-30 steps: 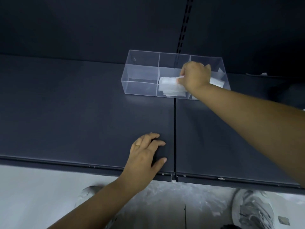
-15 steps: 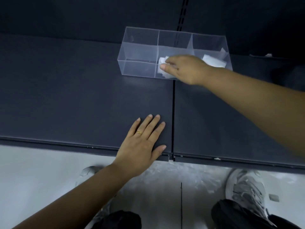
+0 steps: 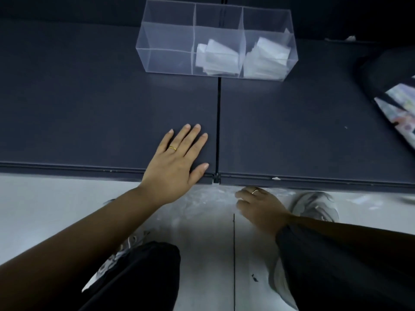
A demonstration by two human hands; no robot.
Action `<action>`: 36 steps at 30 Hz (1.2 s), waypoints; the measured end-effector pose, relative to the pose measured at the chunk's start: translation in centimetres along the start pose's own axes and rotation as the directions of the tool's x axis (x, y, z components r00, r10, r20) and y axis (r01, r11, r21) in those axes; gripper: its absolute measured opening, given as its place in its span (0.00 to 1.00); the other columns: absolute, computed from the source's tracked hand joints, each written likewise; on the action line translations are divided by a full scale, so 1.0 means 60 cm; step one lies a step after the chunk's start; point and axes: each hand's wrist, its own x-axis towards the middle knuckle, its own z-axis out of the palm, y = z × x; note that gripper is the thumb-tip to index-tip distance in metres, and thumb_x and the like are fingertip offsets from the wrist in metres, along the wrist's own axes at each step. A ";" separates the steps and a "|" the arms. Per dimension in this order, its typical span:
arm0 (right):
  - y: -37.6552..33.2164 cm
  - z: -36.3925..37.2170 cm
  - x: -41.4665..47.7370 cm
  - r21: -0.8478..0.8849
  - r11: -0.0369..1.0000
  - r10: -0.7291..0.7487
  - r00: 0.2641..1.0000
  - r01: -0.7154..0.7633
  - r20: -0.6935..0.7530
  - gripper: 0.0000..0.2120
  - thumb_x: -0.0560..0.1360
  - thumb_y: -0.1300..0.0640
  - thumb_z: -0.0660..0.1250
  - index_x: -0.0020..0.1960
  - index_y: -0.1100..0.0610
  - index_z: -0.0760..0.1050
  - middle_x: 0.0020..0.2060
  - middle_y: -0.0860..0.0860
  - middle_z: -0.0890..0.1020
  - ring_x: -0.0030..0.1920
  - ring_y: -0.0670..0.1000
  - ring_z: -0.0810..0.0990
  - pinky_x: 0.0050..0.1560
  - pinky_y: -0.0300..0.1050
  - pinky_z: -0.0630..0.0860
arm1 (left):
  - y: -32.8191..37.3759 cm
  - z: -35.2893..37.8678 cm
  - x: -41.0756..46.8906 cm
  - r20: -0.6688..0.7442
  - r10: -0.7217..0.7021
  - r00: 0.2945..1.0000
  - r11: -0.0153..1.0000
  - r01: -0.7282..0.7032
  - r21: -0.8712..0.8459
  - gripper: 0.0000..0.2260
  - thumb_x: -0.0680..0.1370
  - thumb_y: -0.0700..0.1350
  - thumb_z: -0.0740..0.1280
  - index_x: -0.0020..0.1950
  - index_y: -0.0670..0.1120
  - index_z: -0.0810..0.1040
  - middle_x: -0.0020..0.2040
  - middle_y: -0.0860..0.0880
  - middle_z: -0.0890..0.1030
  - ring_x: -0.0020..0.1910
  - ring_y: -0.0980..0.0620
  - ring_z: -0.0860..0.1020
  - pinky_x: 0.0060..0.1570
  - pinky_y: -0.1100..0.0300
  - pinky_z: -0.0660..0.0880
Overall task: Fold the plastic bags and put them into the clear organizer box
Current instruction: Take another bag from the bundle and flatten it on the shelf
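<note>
Count of containers: one clear organizer box (image 3: 166, 59), set at back of dark shelf (image 3: 89, 108), straddling seam (image 3: 218, 122) between two shelf panels; three compartments in a row. Folded plastic bags in two white stacks: middle stack (image 3: 216, 58) in centre compartment, right stack (image 3: 266, 58) in right-hand compartment, separated by one clear divider; number of bags per stack not readable. Left hand (image 3: 175, 162) flat on shelf near front edge, just left of seam, well apart from box; four fingers straight and slightly fanned, thumb out to side, holding nothing; one gold ring (image 3: 172, 148) on it. Right hand (image 3: 258, 205) below shelf front edge, in shadow, over loose crumpled plastic (image 3: 202, 198) on pale floor; fingers loosely bent, one ring (image 3: 254, 191) visible; cannot tell whether gripping plastic or only touching it. Two pale shoes: right shoe (image 3: 314, 206) beside right hand, left shoe (image 3: 125, 245) partly hidden behind dark trouser leg. One printed package (image 3: 402, 108) at right edge of shelf, blurred.
</note>
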 end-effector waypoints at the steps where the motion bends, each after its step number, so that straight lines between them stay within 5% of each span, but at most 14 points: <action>1: -0.002 -0.009 0.003 -0.038 0.999 -0.013 1.000 0.012 -0.028 0.09 0.72 0.54 0.71 0.51 0.54 0.78 0.54 0.51 0.81 0.55 0.52 0.79 0.53 0.42 0.76 | 0.000 -0.003 0.000 0.010 -0.001 1.000 1.000 0.001 -0.005 0.29 0.81 0.60 0.45 0.78 0.46 0.55 0.78 0.46 0.56 0.78 0.48 0.52 0.75 0.48 0.48; 4: -0.005 -0.043 -0.022 0.167 0.970 -0.156 0.979 0.177 -0.135 0.11 0.80 0.47 0.56 0.51 0.52 0.73 0.47 0.44 0.79 0.52 0.46 0.75 0.47 0.38 0.68 | -0.001 -0.019 0.001 0.061 -0.006 0.998 0.995 0.012 -0.102 0.31 0.80 0.64 0.41 0.79 0.49 0.49 0.79 0.50 0.47 0.77 0.53 0.41 0.75 0.52 0.39; 6: -0.008 -0.114 -0.044 0.452 0.882 -0.035 0.976 0.132 -0.217 0.12 0.78 0.43 0.57 0.46 0.49 0.73 0.35 0.39 0.76 0.40 0.40 0.74 0.37 0.29 0.65 | -0.001 -0.041 -0.001 0.152 -0.010 0.988 0.918 0.070 -0.390 0.34 0.76 0.69 0.41 0.78 0.53 0.52 0.79 0.54 0.47 0.76 0.60 0.38 0.74 0.57 0.35; 8: 0.006 -0.177 -0.063 0.687 0.711 0.143 0.925 0.150 -0.351 0.10 0.78 0.45 0.61 0.43 0.49 0.73 0.32 0.39 0.76 0.32 0.40 0.75 0.32 0.28 0.68 | 0.007 -0.076 -0.008 0.305 0.051 0.951 0.627 0.207 -0.751 0.37 0.71 0.76 0.46 0.75 0.60 0.59 0.78 0.59 0.54 0.76 0.62 0.44 0.74 0.57 0.42; 11: 0.042 -0.228 -0.058 0.845 0.517 0.358 0.863 0.134 -0.356 0.09 0.78 0.53 0.64 0.41 0.53 0.76 0.31 0.46 0.79 0.30 0.48 0.76 0.34 0.40 0.74 | 0.024 -0.114 -0.014 0.393 0.255 0.884 0.157 0.363 -0.918 0.31 0.71 0.68 0.66 0.71 0.59 0.69 0.70 0.57 0.72 0.70 0.55 0.70 0.66 0.55 0.68; 14: 0.073 -0.242 -0.038 0.904 0.407 0.476 0.815 0.129 -0.330 0.09 0.77 0.56 0.66 0.40 0.58 0.78 0.30 0.49 0.79 0.32 0.43 0.75 0.36 0.34 0.72 | 0.029 -0.124 0.004 0.385 0.011 0.923 0.045 0.384 -0.922 0.15 0.69 0.51 0.75 0.54 0.49 0.84 0.52 0.47 0.85 0.51 0.51 0.83 0.48 0.60 0.79; 16: 0.094 -0.240 -0.026 0.954 0.273 0.552 0.791 0.126 -0.262 0.08 0.76 0.56 0.68 0.40 0.58 0.79 0.29 0.54 0.80 0.29 0.47 0.74 0.31 0.38 0.71 | 0.013 -0.119 0.018 0.399 -0.191 0.897 -0.040 0.399 -0.916 0.13 0.67 0.52 0.73 0.47 0.47 0.85 0.45 0.45 0.86 0.43 0.49 0.84 0.42 0.59 0.80; 19: 0.132 -0.236 -0.009 0.982 0.166 0.641 0.746 0.094 -0.180 0.06 0.74 0.57 0.70 0.39 0.57 0.79 0.23 0.46 0.77 0.23 0.42 0.70 0.23 0.34 0.65 | -0.018 -0.115 0.035 0.406 -0.345 0.846 -0.167 0.370 -0.914 0.10 0.67 0.52 0.73 0.41 0.46 0.86 0.37 0.47 0.84 0.33 0.51 0.81 0.32 0.63 0.77; 23: 0.173 -0.228 0.008 0.954 0.300 0.723 0.658 -0.022 -0.212 0.04 0.76 0.56 0.69 0.49 0.56 0.78 0.36 0.49 0.81 0.30 0.41 0.76 0.32 0.34 0.72 | -0.032 -0.092 0.055 0.317 -0.639 0.700 0.000 0.412 -0.911 0.10 0.77 0.52 0.67 0.45 0.46 0.83 0.40 0.49 0.84 0.37 0.55 0.81 0.42 0.62 0.76; 25: 0.185 -0.228 0.005 0.899 0.431 0.714 0.640 -0.080 -0.285 0.09 0.77 0.53 0.67 0.56 0.51 0.75 0.49 0.50 0.79 0.42 0.40 0.78 0.45 0.32 0.73 | -0.033 -0.096 0.046 -0.027 -0.760 0.649 0.361 0.387 -0.848 0.12 0.80 0.51 0.63 0.57 0.45 0.77 0.54 0.50 0.79 0.52 0.55 0.77 0.52 0.66 0.71; 27: 0.191 -0.233 -0.006 0.822 0.567 0.609 0.701 -0.056 -0.372 0.14 0.77 0.53 0.66 0.62 0.46 0.73 0.59 0.48 0.73 0.56 0.41 0.75 0.56 0.33 0.70 | -0.017 -0.121 0.036 -0.469 -0.576 0.669 0.746 0.197 -0.636 0.12 0.81 0.49 0.62 0.61 0.44 0.74 0.58 0.50 0.71 0.59 0.56 0.69 0.59 0.67 0.64; 28: 0.191 -0.237 -0.013 0.773 0.634 0.530 0.742 -0.025 -0.410 0.15 0.77 0.54 0.66 0.63 0.46 0.73 0.61 0.47 0.71 0.60 0.41 0.73 0.60 0.32 0.68 | -0.001 -0.129 0.036 -0.568 -0.442 0.695 0.832 0.080 -0.549 0.12 0.81 0.48 0.62 0.60 0.44 0.75 0.58 0.50 0.71 0.59 0.56 0.68 0.60 0.66 0.63; 32: 0.180 -0.235 -0.014 0.630 0.775 0.271 0.875 0.048 -0.400 0.21 0.74 0.61 0.70 0.65 0.47 0.74 0.67 0.46 0.68 0.69 0.41 0.65 0.69 0.32 0.58 | 0.083 -0.134 0.071 -0.266 -0.234 0.935 0.760 0.006 -0.649 0.27 0.75 0.65 0.60 0.66 0.49 0.71 0.62 0.55 0.69 0.63 0.58 0.66 0.63 0.68 0.61; 36: 0.170 -0.212 0.011 0.645 0.764 0.268 0.911 -0.002 -0.314 0.27 0.72 0.58 0.73 0.68 0.45 0.70 0.68 0.43 0.66 0.70 0.43 0.62 0.72 0.39 0.57 | 0.102 -0.090 0.135 -0.045 -0.287 0.957 0.803 0.214 -0.556 0.32 0.71 0.67 0.64 0.68 0.48 0.71 0.64 0.51 0.70 0.65 0.51 0.65 0.66 0.55 0.61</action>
